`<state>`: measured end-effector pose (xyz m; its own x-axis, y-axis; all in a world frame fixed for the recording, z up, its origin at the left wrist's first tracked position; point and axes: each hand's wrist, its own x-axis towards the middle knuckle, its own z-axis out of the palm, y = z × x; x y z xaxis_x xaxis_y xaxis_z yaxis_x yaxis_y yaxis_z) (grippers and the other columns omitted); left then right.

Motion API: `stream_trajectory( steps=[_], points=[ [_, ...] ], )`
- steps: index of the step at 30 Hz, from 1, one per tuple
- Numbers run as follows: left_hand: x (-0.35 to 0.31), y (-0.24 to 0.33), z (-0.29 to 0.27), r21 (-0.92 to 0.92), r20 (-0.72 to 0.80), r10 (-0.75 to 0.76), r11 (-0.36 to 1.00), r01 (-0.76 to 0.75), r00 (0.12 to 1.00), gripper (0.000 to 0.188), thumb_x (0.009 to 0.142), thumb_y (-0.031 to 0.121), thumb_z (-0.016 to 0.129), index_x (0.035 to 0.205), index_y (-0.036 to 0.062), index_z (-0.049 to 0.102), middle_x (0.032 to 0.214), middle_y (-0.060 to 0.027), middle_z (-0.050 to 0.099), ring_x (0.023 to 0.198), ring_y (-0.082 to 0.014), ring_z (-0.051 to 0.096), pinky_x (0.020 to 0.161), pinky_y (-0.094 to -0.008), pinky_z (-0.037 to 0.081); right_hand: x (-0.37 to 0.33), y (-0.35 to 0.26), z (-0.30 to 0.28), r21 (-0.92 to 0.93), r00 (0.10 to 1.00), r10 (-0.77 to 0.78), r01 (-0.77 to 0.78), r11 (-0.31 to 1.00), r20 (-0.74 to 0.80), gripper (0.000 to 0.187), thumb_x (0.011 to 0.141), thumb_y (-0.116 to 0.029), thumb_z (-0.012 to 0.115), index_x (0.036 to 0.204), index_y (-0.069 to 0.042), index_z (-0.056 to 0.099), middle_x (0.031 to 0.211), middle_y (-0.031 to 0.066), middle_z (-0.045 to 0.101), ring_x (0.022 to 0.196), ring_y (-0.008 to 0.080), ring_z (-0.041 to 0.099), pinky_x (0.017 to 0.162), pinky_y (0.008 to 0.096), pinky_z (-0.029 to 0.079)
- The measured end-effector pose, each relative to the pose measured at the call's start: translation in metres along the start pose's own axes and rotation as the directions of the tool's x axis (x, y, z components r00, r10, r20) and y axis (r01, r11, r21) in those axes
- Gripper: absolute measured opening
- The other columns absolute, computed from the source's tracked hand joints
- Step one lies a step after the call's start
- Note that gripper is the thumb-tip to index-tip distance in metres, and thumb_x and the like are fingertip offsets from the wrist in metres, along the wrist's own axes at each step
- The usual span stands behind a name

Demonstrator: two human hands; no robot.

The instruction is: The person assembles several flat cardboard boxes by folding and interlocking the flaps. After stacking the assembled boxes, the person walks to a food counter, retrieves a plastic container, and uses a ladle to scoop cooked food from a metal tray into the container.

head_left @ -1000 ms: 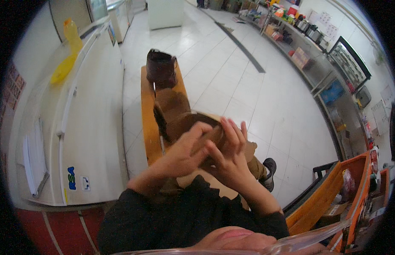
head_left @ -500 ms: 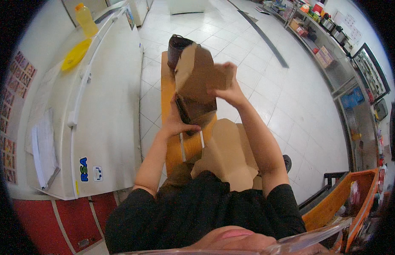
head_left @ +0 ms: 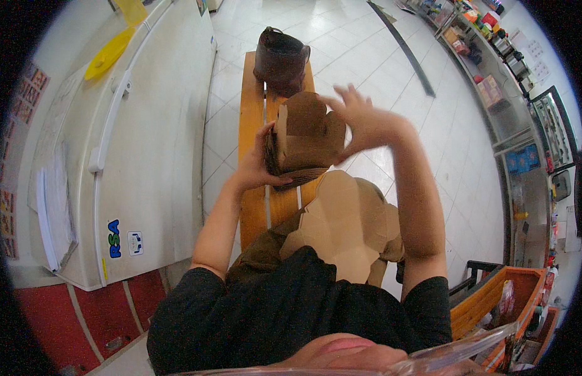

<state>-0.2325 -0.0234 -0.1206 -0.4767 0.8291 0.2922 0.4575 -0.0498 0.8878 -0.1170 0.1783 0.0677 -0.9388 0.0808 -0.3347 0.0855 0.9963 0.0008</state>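
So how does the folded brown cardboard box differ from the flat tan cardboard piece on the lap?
The folded brown cardboard box has raised walls, while the flat tan cardboard piece lies opened out. The box's inside looks darker than the tan piece. The left hand is at the box's side; no hand touches the tan piece. Both are brownish cardboard.
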Motion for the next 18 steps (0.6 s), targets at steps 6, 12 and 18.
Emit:
stream_trajectory(
  steps=[6, 12, 18],
  points=[
    [-0.005, 0.004, 0.009, -0.02, -0.007, 0.008, 1.0, -0.008, 1.0, 0.126, 0.049, 0.017, 0.092, 0.143, 0.015, 0.009, 0.14, -0.0146, 0.032, 0.131, -0.029, 0.031, 0.11, -0.0398, 0.027, 0.061, -0.039, 0.005, 0.153, 0.918, -0.33, 0.302, 0.941, 0.221, 0.023, 0.072, -0.02, 0.066, 0.086, -0.002, 0.069, 0.081, 0.0158, 0.068, 0.08, 0.0301, 0.067, 0.074, 0.0373, 0.051],
    [-0.009, 0.001, 0.016, 0.009, -0.011, 0.018, 1.0, -0.018, 1.0, 0.125, 0.05, 0.017, 0.091, 0.143, 0.0148, 0.008, 0.141, -0.0124, 0.03, 0.132, -0.0275, 0.029, 0.111, -0.0401, 0.026, 0.116, -0.023, 0.147, 0.198, 0.946, -0.306, 0.281, 0.939, 0.11, 0.034, 0.077, -0.027, 0.062, 0.106, -0.01, 0.065, 0.114, 0.0135, 0.062, 0.103, 0.0325, 0.06, 0.089, 0.0405, 0.045],
    [-0.01, 0.004, 0.013, 0.058, 0.0, -0.025, 0.998, 0.025, 1.0, 0.124, 0.05, 0.017, 0.091, 0.143, 0.0149, 0.008, 0.141, -0.0114, 0.029, 0.132, -0.026, 0.029, 0.112, -0.0404, 0.025, 0.095, -0.032, 0.121, 0.14, 0.979, -0.202, 0.198, 0.97, 0.019, 0.033, 0.08, -0.027, 0.061, 0.108, -0.01, 0.066, 0.111, 0.0107, 0.064, 0.103, 0.0319, 0.062, 0.083, 0.045, 0.052]
  ],
)
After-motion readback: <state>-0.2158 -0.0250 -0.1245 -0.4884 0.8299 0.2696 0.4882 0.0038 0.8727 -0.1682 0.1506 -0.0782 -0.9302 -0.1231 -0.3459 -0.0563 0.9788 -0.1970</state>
